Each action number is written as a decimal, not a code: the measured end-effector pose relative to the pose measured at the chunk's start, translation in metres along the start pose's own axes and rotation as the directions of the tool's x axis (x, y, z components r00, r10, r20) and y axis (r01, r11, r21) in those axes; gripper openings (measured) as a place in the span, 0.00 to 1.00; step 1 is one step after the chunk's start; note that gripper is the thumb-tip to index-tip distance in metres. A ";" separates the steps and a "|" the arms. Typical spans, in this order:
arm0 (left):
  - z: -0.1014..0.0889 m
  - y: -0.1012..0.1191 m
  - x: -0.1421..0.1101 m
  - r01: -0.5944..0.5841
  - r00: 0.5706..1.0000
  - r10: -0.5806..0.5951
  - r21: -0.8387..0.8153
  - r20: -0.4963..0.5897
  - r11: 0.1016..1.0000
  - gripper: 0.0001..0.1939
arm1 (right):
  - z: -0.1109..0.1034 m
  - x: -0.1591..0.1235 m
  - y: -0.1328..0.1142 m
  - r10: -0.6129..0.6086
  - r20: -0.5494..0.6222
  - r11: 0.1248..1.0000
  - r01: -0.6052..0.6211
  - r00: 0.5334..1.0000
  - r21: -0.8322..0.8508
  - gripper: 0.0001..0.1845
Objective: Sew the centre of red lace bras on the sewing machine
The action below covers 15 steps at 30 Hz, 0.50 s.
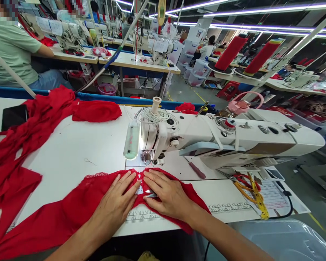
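Note:
My left hand (pixel 116 199) lies flat with its fingers spread on a red lace-edged fabric piece (pixel 70 206) at the table's front edge. My right hand (pixel 167 194) rests flat on the same fabric just to the right, fingertips near those of the left. Between the two hands the fabric has a small gap that shows the white table. Both hands sit just in front of the needle area (pixel 146 157) of a white sewing machine (pixel 220 139).
A heap of red fabric (pixel 29 130) covers the table's left side beside a dark tablet (pixel 14 116). A red-handled screwdriver (pixel 197 169), scissors (pixel 240 180) and a yellow tape measure (pixel 258 197) lie at right. A person in green (pixel 11 50) sits behind, among other machines.

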<state>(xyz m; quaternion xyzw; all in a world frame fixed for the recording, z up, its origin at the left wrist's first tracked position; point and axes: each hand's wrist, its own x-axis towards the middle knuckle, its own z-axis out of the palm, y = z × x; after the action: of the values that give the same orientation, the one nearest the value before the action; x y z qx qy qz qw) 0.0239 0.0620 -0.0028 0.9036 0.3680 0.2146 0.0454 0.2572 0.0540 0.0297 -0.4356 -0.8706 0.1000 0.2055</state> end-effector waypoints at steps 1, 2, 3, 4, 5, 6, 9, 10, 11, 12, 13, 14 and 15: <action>-0.002 0.001 -0.001 0.000 1.000 0.000 0.003 0.001 1.000 0.20 | 0.000 -0.001 -0.001 -0.014 0.001 1.000 0.014 1.000 0.017 0.25; -0.004 0.001 -0.002 -0.003 1.000 0.002 0.009 0.005 1.000 0.21 | 0.000 -0.001 -0.002 -0.022 -0.009 0.999 0.022 1.000 0.038 0.24; -0.006 0.002 -0.002 -0.006 1.000 0.006 0.021 0.009 1.000 0.20 | 0.000 -0.001 -0.002 -0.014 -0.032 0.998 0.016 0.999 0.058 0.22; -0.008 0.003 -0.001 -0.013 1.000 0.013 0.037 0.010 0.999 0.20 | 0.000 -0.001 -0.004 0.011 -0.062 0.997 -0.006 0.998 0.076 0.20; -0.010 0.003 0.001 -0.021 1.000 0.021 0.056 0.007 0.998 0.20 | 0.000 0.001 -0.005 0.049 -0.093 0.995 -0.041 0.994 0.093 0.18; -0.011 0.004 0.002 -0.031 1.000 0.031 0.075 0.002 0.997 0.19 | 0.001 0.003 -0.007 0.099 -0.117 0.990 -0.086 0.988 0.109 0.17; -0.010 0.004 0.007 -0.048 0.998 0.052 0.125 -0.036 0.991 0.17 | 0.002 0.014 -0.014 0.247 -0.115 0.962 -0.229 0.962 0.151 0.13; -0.009 0.004 0.007 -0.048 0.997 0.056 0.137 -0.055 0.989 0.17 | 0.003 0.018 -0.016 0.276 -0.089 0.954 -0.261 0.957 0.150 0.10; -0.008 0.004 0.007 -0.048 0.996 0.059 0.146 -0.073 0.988 0.16 | 0.003 0.022 -0.017 0.296 -0.060 0.948 -0.286 0.953 0.139 0.08; -0.007 0.003 0.007 -0.048 0.994 0.062 0.150 -0.089 0.988 0.16 | 0.004 0.025 -0.019 0.309 -0.031 0.945 -0.303 0.951 0.123 0.06; -0.006 0.003 0.006 -0.049 0.993 0.063 0.145 -0.099 0.988 0.16 | 0.004 0.028 -0.020 0.317 -0.003 0.943 -0.314 0.949 0.108 0.05; -0.006 0.002 0.005 -0.050 0.993 0.064 0.133 -0.101 0.990 0.16 | 0.004 0.030 -0.020 0.322 0.021 0.942 -0.323 0.946 0.096 0.04; -0.006 0.001 0.005 -0.049 0.993 0.061 0.116 -0.098 0.992 0.16 | 0.005 0.032 -0.021 0.330 0.040 0.939 -0.333 0.943 0.088 0.03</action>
<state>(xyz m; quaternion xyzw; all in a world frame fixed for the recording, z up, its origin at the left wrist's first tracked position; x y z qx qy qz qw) 0.0248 0.0641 0.0044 0.9025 0.3563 0.2401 -0.0306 0.2234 0.0668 0.0414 -0.5646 -0.7817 0.1792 0.1951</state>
